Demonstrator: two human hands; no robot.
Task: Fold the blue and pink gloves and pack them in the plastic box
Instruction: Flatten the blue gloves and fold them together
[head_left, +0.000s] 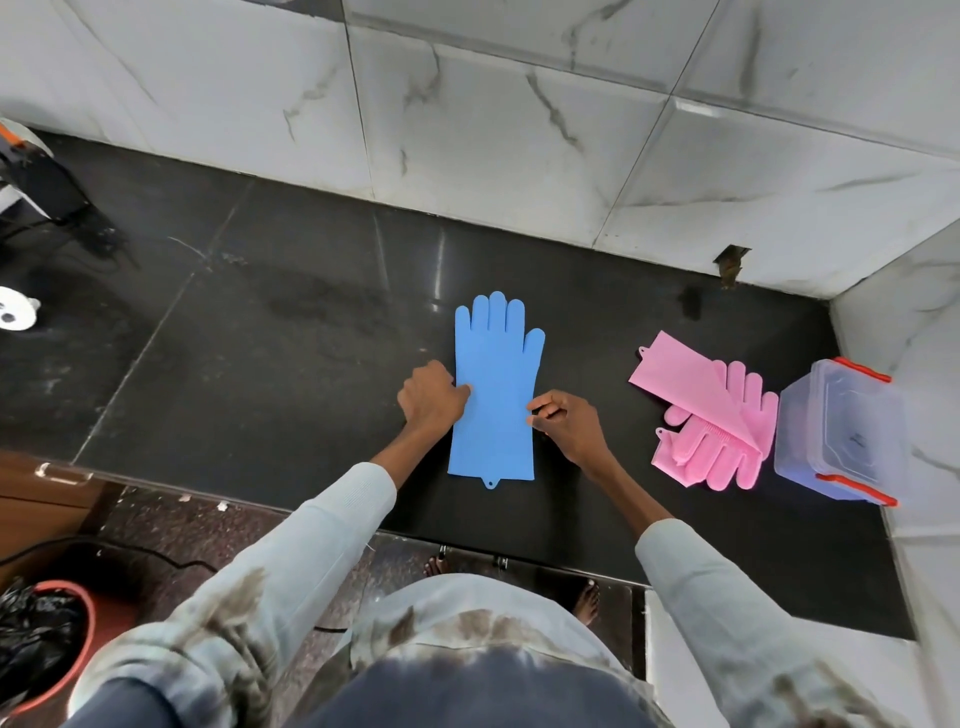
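On countertop (260, 312) | blue glove (496, 395) lengthwise, fingers toward wall | hands pinching its side edges: left hand (431, 397), right hand (569, 423)

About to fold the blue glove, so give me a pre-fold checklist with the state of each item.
1. Blue glove lies flat and spread out on the black counter, fingers pointing to the wall: ok.
2. Left hand at the glove's left edge: ok.
3. Right hand at the glove's right edge: ok.
4. Firm pinch on both edges: cannot tell, the fingertips are curled under.
5. Pink gloves lie apart from the blue one, clear of the fold: ok.
6. Plastic box open to receive gloves: not ok, its lid is on.
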